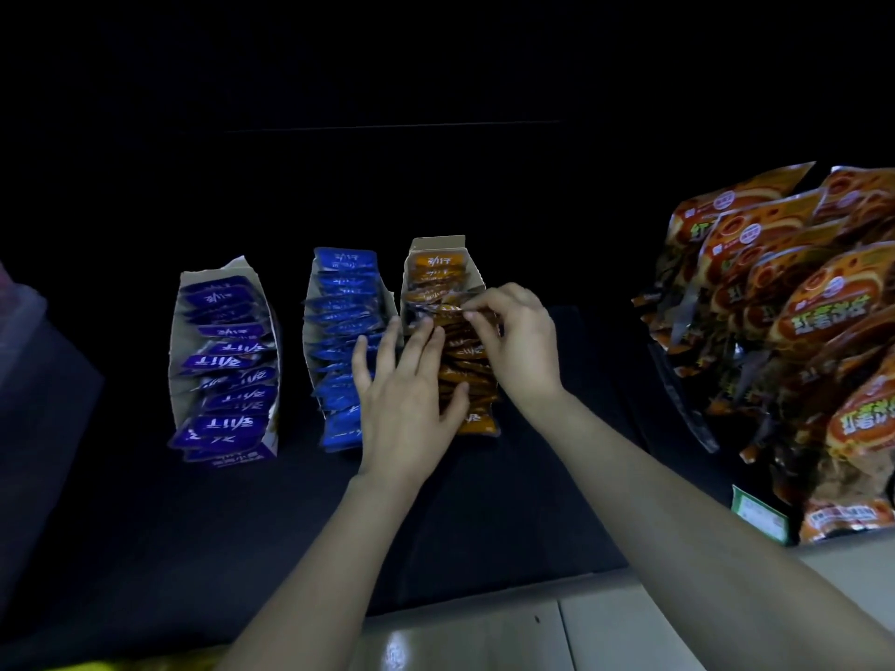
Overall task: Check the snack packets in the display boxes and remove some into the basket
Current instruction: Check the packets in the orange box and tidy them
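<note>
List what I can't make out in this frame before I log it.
Basket: none identifiable in the head view; the surroundings are too dark.
Orange display box, head view: the left hand and right hand cover its middle packets.
Orange packet pinched by the right hand: print blurred.
Large bags: cut off by the right edge.
Pink object: cut off by the left edge, blurred.

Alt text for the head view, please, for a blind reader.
The right hand pinches one orange packet in its display box while the left hand rests on the row. Boxes of dark blue packets and lighter blue packets stand to the left; big orange bags are piled far right.
</note>
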`<state>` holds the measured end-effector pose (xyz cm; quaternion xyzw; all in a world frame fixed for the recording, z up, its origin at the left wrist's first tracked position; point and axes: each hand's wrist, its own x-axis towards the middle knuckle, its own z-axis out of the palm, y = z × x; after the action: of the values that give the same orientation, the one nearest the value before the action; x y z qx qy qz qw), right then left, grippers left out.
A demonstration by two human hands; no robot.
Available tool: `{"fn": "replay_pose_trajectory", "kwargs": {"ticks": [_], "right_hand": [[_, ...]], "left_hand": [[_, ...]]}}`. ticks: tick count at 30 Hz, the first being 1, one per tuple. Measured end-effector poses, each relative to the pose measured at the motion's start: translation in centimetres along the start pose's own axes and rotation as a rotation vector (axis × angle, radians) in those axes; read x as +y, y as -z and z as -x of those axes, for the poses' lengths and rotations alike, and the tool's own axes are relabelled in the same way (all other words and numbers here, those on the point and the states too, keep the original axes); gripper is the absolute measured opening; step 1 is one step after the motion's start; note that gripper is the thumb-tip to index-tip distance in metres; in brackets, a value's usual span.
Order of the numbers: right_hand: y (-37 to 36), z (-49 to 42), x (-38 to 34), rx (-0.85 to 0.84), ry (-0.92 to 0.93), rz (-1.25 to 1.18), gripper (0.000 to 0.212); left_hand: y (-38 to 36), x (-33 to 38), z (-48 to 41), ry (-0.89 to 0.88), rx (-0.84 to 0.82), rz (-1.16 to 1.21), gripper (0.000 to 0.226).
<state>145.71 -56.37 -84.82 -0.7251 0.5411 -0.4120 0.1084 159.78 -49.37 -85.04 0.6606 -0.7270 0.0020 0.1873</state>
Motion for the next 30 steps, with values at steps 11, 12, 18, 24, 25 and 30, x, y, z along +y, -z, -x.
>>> {"fn": "replay_pose_trajectory", "kwargs": {"ticks": [11,12,18,24,25,30], "right_hand": [[-0.4,-0.9,0.0,-0.003,0.038,0.082,0.018],[-0.5,-0.9,0.0,-0.003,0.038,0.085,0.018],[-0.9,-0.9,0.3,-0.047,0.000,0.078,0.021],[-0.5,-1.0,0.1,0.123,-0.105,-0.053,0.021],[-0.6,-1.1,0.3,0.117,-0.121,-0.034,0.022],[-1.1,-1.2,1.5,0.075,-0.191,-0.011,0.009]], "left_hand": [[0.0,0.0,-1.1,-0.042,0.081,0.051,0.076],[-0.1,0.0,-1.3,-0.054,0.064,0.040,0.076],[-1.1,-0.3,-1.4,-0.032,-0.045,-0.010,0.074],[-1.5,-0.3,-1.0,-0.033,-0.072,-0.057,0.071],[-1.5,-0.3,-1.0,-0.032,-0.073,-0.063,0.071],[-1.5,-0.3,-0.8,-0.030,-0.080,-0.068,0.071]]}}
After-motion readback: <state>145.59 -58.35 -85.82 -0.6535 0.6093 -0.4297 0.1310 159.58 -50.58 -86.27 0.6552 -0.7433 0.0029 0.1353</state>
